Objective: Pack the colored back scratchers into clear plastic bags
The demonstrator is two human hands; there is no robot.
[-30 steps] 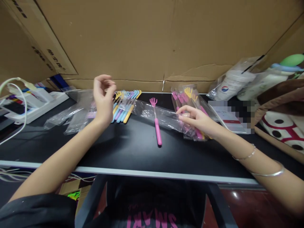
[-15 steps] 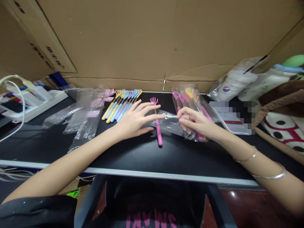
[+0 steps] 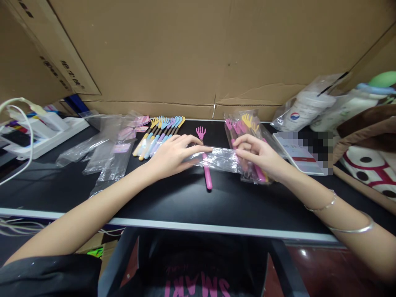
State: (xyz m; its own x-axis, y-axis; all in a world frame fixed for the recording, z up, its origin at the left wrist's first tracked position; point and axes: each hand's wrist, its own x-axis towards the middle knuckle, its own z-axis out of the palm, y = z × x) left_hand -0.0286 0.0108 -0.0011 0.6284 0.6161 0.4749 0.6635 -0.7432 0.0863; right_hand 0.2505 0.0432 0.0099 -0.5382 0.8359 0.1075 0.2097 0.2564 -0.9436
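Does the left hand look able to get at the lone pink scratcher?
Likely yes: the pink scratcher lies close to the left hand, its lower handle uncovered, though the clear bag stretched out from that hand crosses over the scratcher's middle.

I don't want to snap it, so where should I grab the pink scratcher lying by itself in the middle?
I'd pinch the pink scratcher low on its thick handle, coming from the table's near edge. That rounded end points your way, uncovered; a clear bag crosses higher up, and the top's prongs look thin.
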